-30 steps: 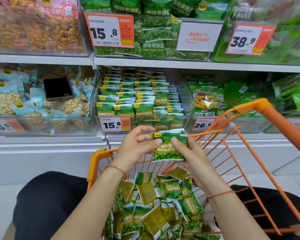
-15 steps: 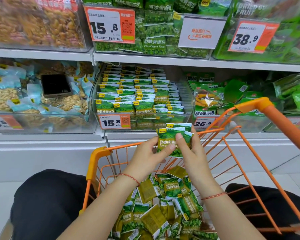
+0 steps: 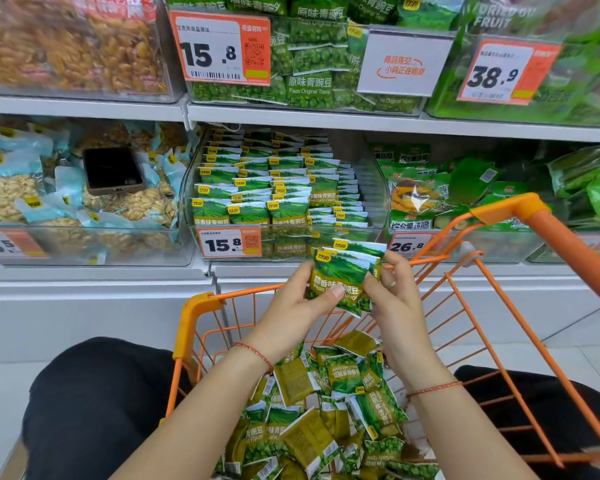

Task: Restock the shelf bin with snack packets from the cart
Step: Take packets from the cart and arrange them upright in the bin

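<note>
A small stack of green garlic-pea snack packets (image 3: pixel 343 275) is held upright between both hands, just above the cart's front rim and in front of the shelf. My left hand (image 3: pixel 291 311) pinches the stack with the thumb across its front. My right hand (image 3: pixel 392 299) grips its right edge. The clear shelf bin (image 3: pixel 371 188) on the middle shelf holds neat rows of the same packets behind a 15.8 price tag. Below my forearms the orange wire cart (image 3: pixel 187 327) holds several loose green packets (image 3: pixel 329 410).
The cart's orange handle (image 3: pixel 534 216) rises at the right, in front of a bin priced 26.8 (image 3: pixel 409 245). A dark phone-like object (image 3: pixel 113 169) lies on nut packets in the left bin. The upper shelf (image 3: pixel 326 116) overhangs the bin. My dark-clothed knees flank the cart.
Both hands have lifted the stack of packets up and away from the cart pile, closer to the shelf bin front. The stack now stands more upright.
</note>
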